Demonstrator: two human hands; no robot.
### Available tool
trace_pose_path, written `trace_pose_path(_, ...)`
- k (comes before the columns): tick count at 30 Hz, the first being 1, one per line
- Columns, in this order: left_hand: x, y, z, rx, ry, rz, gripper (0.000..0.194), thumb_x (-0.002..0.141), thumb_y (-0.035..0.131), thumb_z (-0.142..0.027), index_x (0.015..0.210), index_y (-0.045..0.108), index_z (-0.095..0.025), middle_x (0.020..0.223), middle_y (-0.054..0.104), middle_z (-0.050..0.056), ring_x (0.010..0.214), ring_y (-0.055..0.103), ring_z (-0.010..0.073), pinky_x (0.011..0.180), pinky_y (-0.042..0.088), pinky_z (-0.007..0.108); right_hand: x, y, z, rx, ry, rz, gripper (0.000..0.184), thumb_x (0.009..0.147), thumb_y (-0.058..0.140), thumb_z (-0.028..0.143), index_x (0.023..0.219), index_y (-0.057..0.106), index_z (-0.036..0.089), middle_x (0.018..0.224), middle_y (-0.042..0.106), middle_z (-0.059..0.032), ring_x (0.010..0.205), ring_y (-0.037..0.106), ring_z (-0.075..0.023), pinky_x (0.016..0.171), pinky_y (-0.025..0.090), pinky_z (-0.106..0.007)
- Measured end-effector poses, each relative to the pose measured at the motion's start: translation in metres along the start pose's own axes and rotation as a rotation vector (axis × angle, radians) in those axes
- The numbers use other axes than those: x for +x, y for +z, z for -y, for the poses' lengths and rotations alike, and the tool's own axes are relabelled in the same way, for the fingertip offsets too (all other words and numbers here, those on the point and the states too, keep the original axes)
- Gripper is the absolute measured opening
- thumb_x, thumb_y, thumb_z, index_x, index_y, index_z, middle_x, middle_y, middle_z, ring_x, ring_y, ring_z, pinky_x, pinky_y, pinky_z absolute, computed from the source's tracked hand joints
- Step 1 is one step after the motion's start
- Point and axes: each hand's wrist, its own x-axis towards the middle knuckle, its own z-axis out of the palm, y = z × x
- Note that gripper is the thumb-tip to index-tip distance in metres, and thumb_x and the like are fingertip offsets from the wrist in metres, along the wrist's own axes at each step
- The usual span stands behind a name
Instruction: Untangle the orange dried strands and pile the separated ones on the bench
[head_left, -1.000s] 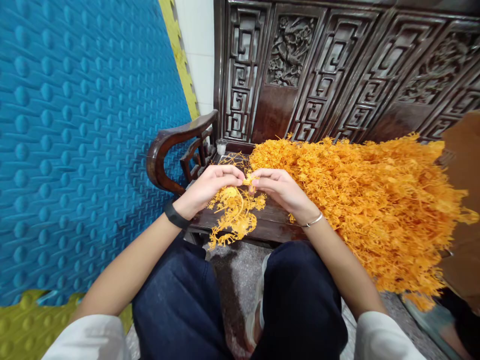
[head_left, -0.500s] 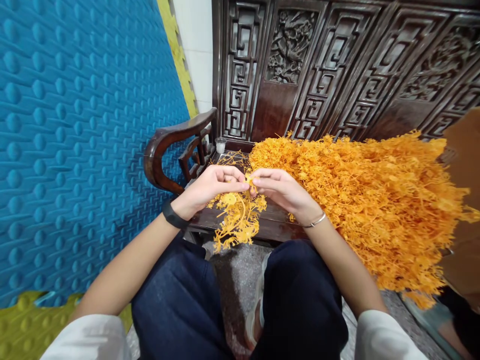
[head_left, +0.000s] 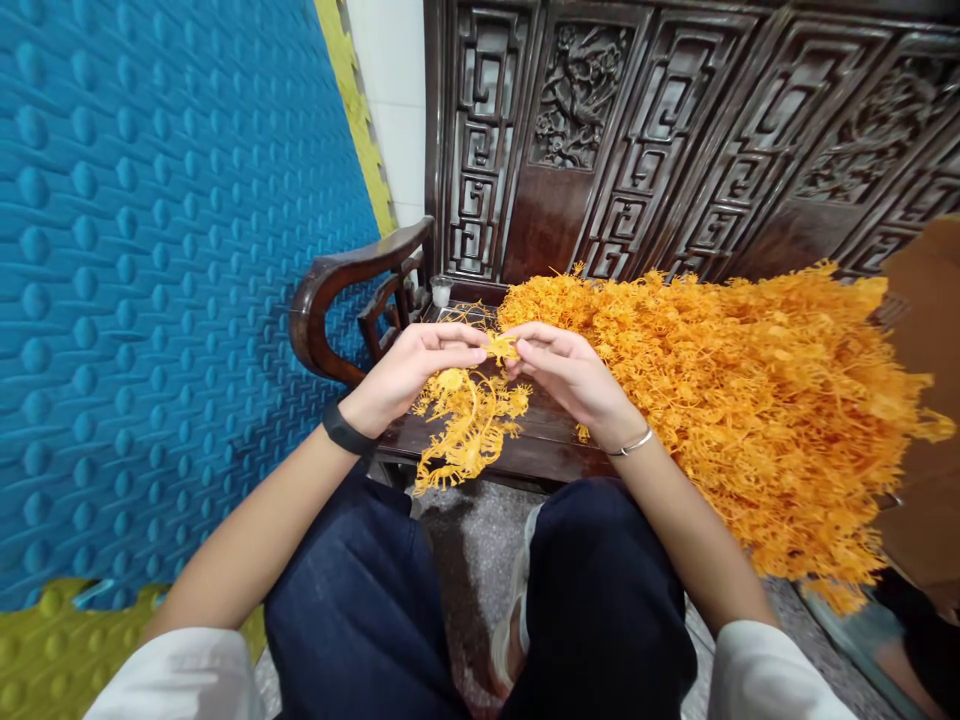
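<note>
Between my two hands is a yellow-orange artificial flower sprig (head_left: 474,430), with thin spiky petals on curling stems. My left hand (head_left: 420,365) pinches one of its flower heads from the left, thumb and fingers pressed together. From the other side my right hand (head_left: 566,370) grips the same flower head between thumb and fingertips. The rest of the sprig hangs down below my left fingers, over the front edge of the dark wooden bench seat (head_left: 547,445). A large heap of the same orange plastic flowers (head_left: 735,400) lies to the right of my right hand.
Loose orange stems (head_left: 469,315) and a small clear cup (head_left: 441,290) are on the seat behind my hands. A curved armrest (head_left: 315,310) rises at left, beside blue foam matting (head_left: 165,300). The carved backrest (head_left: 577,100) stands behind. Brown cardboard (head_left: 926,400) is at far right.
Both hands have shifted slightly upward, and the fingertips have moved a little apart around the flower head. The dangling part of the sprig has swung right and then back left.
</note>
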Motion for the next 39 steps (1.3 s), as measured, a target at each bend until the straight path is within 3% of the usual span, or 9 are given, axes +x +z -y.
trace_pose_path(13, -0.001, 0.003, 0.001, 0.000, -0.043, -0.025, 0.020, 0.060, 0.079, -0.025, 0.076, 0.074, -0.014, 0.069, 0.068, 0.001, 0.063, 0.056, 0.0093, 0.062, 0.041, 0.022, 0.002, -0.003, -0.001, -0.057, -0.039, -0.018, 0.015, 0.075, 0.071, 0.027, 0.087, 0.067, 0.019, 0.074, 0.063, 0.0016, 0.069, 0.057, -0.0084, 0.069, 0.048, -0.025)
trace_pose_path(18, -0.002, 0.005, 0.002, 0.062, 0.021, -0.042, 0.019, 0.062, 0.078, -0.027, 0.076, 0.073, -0.013, 0.070, 0.068, 0.002, 0.061, 0.055, 0.0092, 0.060, 0.040, 0.021, 0.002, -0.005, -0.001, -0.061, -0.039, -0.013, 0.015, 0.075, 0.071, 0.028, 0.088, 0.067, 0.020, 0.075, 0.063, 0.0017, 0.069, 0.058, -0.0086, 0.070, 0.049, -0.025)
trace_pose_path(25, -0.009, 0.012, -0.004, 0.213, 0.130, -0.119, 0.014, 0.069, 0.073, -0.026, 0.073, 0.071, -0.013, 0.051, 0.053, -0.004, 0.046, 0.037, 0.0044, 0.047, 0.029, 0.019, 0.001, -0.005, 0.001, -0.102, -0.068, -0.035, 0.018, 0.082, 0.063, 0.038, 0.086, 0.068, 0.021, 0.079, 0.063, 0.0007, 0.072, 0.058, -0.0087, 0.072, 0.049, -0.024)
trace_pose_path(31, -0.011, 0.014, -0.007, 0.291, 0.150, -0.088, 0.014, 0.071, 0.070, -0.026, 0.073, 0.070, -0.012, 0.052, 0.048, -0.004, 0.049, 0.037, 0.0052, 0.048, 0.027, 0.020, -0.004, 0.005, 0.003, -0.232, -0.091, -0.049, 0.021, 0.067, 0.078, 0.028, 0.083, 0.066, 0.020, 0.082, 0.067, 0.0014, 0.075, 0.062, -0.0098, 0.075, 0.051, -0.025)
trace_pose_path(39, -0.014, 0.017, -0.009, 0.284, 0.146, -0.032, 0.014, 0.072, 0.070, -0.025, 0.074, 0.068, -0.011, 0.048, 0.038, -0.008, 0.045, 0.028, 0.0036, 0.046, 0.024, 0.020, -0.010, 0.012, 0.005, -0.284, -0.178, -0.131, 0.015, 0.069, 0.076, 0.027, 0.071, 0.065, 0.018, 0.071, 0.066, 0.0013, 0.067, 0.062, -0.0097, 0.069, 0.052, -0.026)
